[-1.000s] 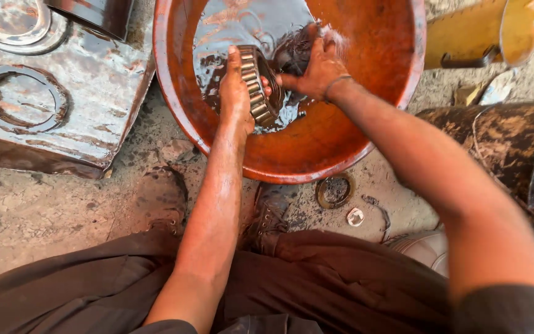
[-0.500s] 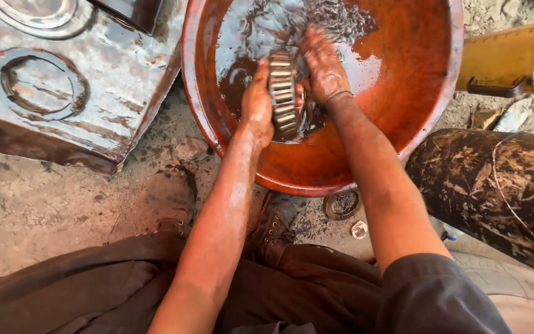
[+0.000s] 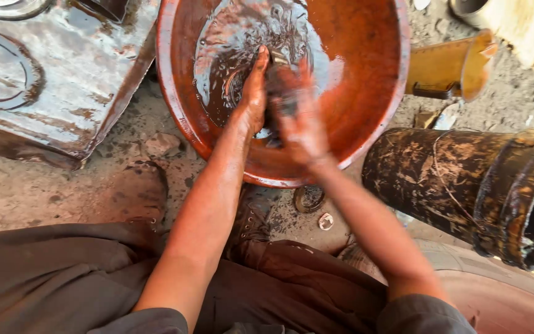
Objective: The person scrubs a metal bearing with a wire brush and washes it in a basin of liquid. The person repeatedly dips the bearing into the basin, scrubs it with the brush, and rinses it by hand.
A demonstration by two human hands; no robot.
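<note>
Both my hands are down in a wide rust-orange basin point(image 3: 366, 93) that holds dark oily liquid. My left hand point(image 3: 253, 93) grips a ring-shaped metal roller bearing point(image 3: 277, 62) standing on edge in the liquid; only a sliver of the bearing shows between the hands. My right hand point(image 3: 298, 117) is blurred and pressed against the bearing's other side, covering most of it.
A greasy metal plate with round recesses point(image 3: 44, 80) lies left of the basin. A dirty black drum point(image 3: 465, 185) lies on its side at right, with a yellow can point(image 3: 446, 68) behind it. A small ring point(image 3: 309, 198) and a cap point(image 3: 326, 221) lie on the dirt.
My right hand has slid down over the bearing, which was plainly visible before and is now mostly hidden. The view has shifted closer, the basin now sitting higher.
</note>
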